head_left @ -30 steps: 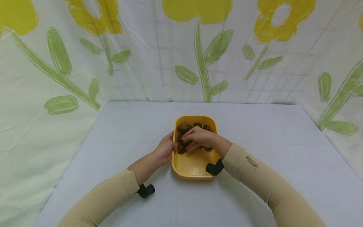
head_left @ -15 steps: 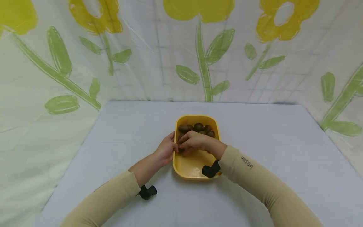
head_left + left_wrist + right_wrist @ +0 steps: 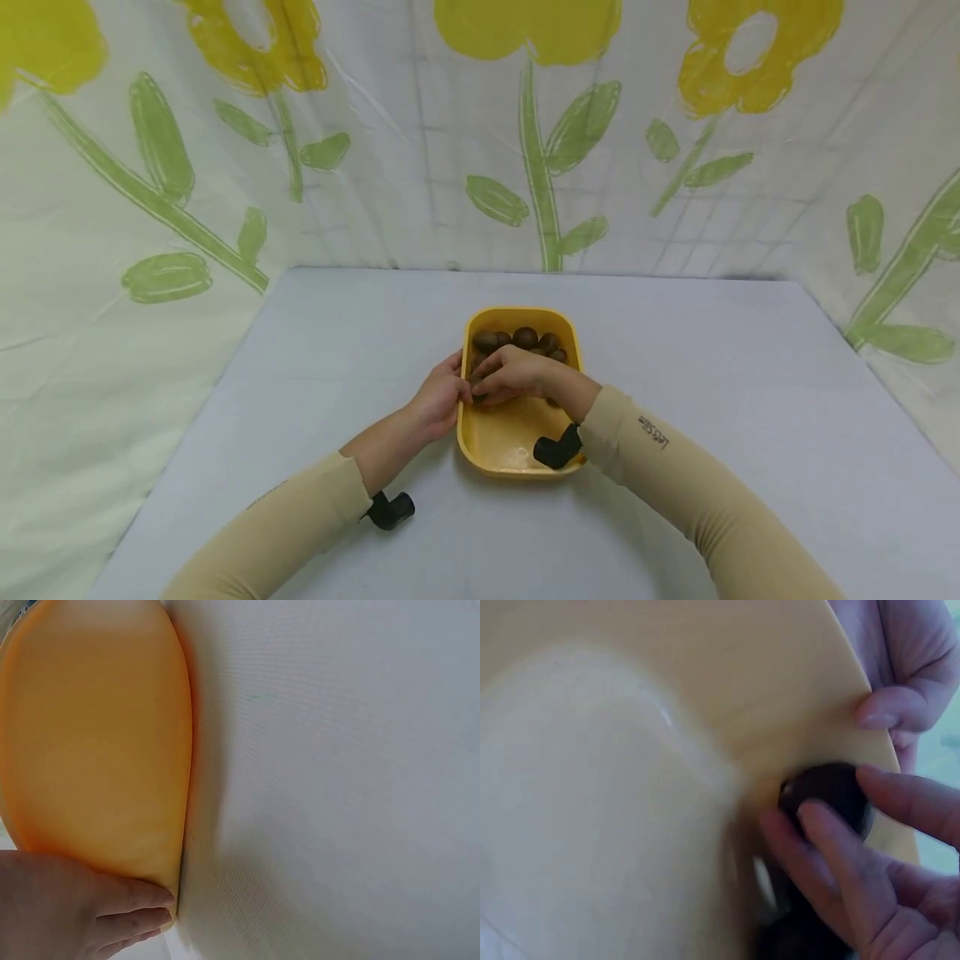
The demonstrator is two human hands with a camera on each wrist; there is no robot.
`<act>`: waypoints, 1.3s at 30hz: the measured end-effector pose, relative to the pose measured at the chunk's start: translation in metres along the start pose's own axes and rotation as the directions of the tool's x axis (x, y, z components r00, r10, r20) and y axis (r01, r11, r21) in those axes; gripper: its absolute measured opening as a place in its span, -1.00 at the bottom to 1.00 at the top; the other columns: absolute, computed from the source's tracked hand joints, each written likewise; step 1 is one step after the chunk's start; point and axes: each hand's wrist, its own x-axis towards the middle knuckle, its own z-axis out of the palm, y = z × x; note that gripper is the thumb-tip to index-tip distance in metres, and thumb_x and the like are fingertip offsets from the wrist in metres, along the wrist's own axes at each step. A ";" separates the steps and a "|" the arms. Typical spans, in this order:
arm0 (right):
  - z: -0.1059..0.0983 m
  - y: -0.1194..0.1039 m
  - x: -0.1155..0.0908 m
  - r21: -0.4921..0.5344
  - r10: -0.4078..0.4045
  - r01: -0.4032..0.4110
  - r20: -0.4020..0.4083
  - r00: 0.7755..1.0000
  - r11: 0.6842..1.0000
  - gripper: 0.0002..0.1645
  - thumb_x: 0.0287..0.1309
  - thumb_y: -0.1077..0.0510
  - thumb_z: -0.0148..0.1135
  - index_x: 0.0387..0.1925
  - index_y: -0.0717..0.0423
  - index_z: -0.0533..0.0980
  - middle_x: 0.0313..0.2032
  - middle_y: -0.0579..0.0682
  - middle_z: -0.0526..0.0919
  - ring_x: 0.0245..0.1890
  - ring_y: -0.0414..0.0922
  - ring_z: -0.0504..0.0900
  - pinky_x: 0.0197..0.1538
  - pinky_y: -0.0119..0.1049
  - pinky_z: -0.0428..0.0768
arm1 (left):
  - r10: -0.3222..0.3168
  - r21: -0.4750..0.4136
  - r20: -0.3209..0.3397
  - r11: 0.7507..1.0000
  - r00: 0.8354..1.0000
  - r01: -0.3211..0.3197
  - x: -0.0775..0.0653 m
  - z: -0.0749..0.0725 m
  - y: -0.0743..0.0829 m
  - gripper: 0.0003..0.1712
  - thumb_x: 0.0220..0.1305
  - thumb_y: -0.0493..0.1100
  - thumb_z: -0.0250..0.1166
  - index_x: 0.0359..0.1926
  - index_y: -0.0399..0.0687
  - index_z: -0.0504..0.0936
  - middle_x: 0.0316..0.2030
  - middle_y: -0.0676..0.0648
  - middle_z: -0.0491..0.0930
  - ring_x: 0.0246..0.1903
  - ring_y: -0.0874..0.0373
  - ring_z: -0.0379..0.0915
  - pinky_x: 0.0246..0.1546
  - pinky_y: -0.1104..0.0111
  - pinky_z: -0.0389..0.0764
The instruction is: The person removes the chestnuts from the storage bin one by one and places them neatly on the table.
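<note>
A yellow rectangular tub with rounded corners stands on the table. My left hand grips its left rim, thumb over the edge and fingers along the outer wall, as the left wrist view shows. Inside the tub my right hand pinches a dark brown egg-shaped piece beside the left wall, thumb on one side and fingertips on the other. Several more dark brown egg-shaped pieces lie in the far half of the tub, some hidden under my right hand.
A pale cloth-covered table surrounds the tub. A white curtain with painted yellow flowers hangs behind it. Black wrist devices stick out from both sleeves.
Over the past second my right hand has shifted slightly left and toward me to a piece at the left wall, uncovering pieces at the back right. My left hand keeps its grip.
</note>
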 end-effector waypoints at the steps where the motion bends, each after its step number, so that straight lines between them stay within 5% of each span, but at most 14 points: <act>1: -0.001 0.000 -0.001 -0.004 0.002 -0.002 0.000 1.000 1.000 -0.58 0.15 0.35 0.11 0.07 0.43 0.44 0.01 0.26 0.56 -0.12 -0.03 0.66 -0.03 -0.22 0.60 | 0.001 -0.001 0.002 1.000 1.000 -0.001 0.000 0.000 0.000 0.02 -0.20 -0.66 -0.26 0.43 -0.26 -0.14 0.44 -0.21 -0.06 0.41 -0.05 -0.11 0.39 0.12 -0.03; 15: -0.020 -0.007 -0.012 -0.032 -0.062 0.061 -0.027 0.998 0.998 -0.52 0.14 0.28 0.15 0.11 0.35 0.43 0.09 0.20 0.50 -0.03 0.08 0.62 0.03 -0.17 0.57 | 0.010 0.037 -0.021 0.999 1.000 -0.010 0.001 0.002 -0.002 -0.01 -0.15 -0.66 -0.27 0.44 -0.24 -0.13 0.44 -0.19 -0.05 0.42 -0.06 -0.12 0.39 0.12 -0.02; 21: -0.030 -0.010 -0.024 0.002 -0.099 0.099 -0.059 0.993 0.995 -0.51 0.16 0.26 0.13 0.13 0.37 0.40 0.16 0.24 0.45 -0.06 -0.08 0.64 0.08 -0.14 0.53 | -0.001 0.032 -0.013 0.999 1.000 0.002 0.000 0.002 0.000 -0.01 -0.16 -0.66 -0.28 0.43 -0.26 -0.17 0.43 -0.22 -0.05 0.41 -0.10 -0.09 0.38 0.09 0.01; 34: -0.057 -0.006 -0.049 0.067 -0.178 0.190 -0.154 0.972 0.979 -0.46 0.14 0.27 0.15 0.17 0.31 0.34 0.15 0.20 0.41 0.06 0.02 0.51 0.13 -0.07 0.50 | 0.003 0.031 -0.016 1.000 1.000 -0.002 0.000 0.001 0.000 0.02 -0.20 -0.66 -0.26 0.44 -0.25 -0.13 0.41 -0.23 0.02 0.38 -0.08 -0.01 0.37 0.12 0.08; 39: -0.069 -0.001 -0.058 0.082 -0.191 0.207 -0.170 0.967 0.975 -0.39 0.13 0.24 0.18 0.21 0.36 0.30 0.25 0.29 0.32 0.00 -0.13 0.56 0.14 -0.12 0.49 | 0.011 0.031 -0.019 0.999 1.000 -0.011 0.001 0.001 -0.002 0.02 -0.21 -0.67 -0.26 0.43 -0.26 -0.10 0.41 -0.24 0.03 0.38 -0.09 0.00 0.36 0.11 0.09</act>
